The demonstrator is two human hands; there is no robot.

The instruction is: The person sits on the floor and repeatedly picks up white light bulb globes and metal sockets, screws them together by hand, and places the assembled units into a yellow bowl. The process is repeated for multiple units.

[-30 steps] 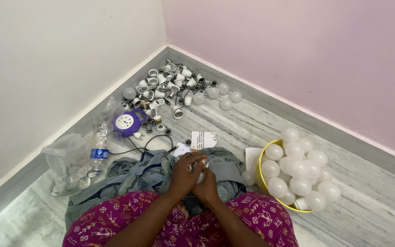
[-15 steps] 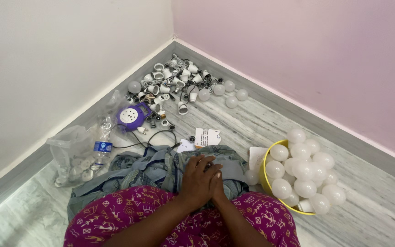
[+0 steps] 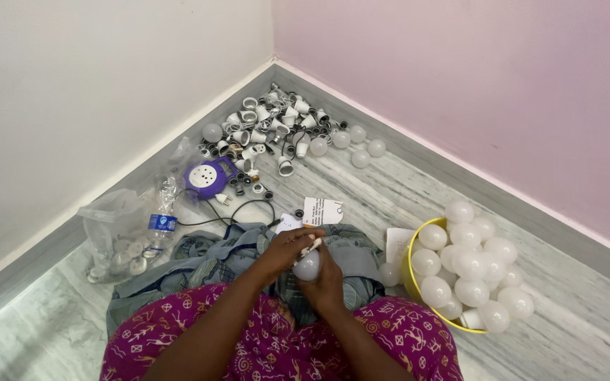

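I sit on the floor with both hands together over a grey cloth on my lap. My right hand cups a white bulb dome from below. My left hand reaches over it from the left and pinches a small white part against the top of the dome. My purple patterned sleeves and lap fill the bottom of the head view.
A yellow bowl heaped with white domes stands at my right. Several bulb bases and loose domes lie in the corner. A purple cord reel, a plastic bottle, a clear bag and paper cards lie ahead and to the left.
My hands were pressed together low on the cloth; now they have parted slightly and the white dome shows between them. The view has tilted a little.
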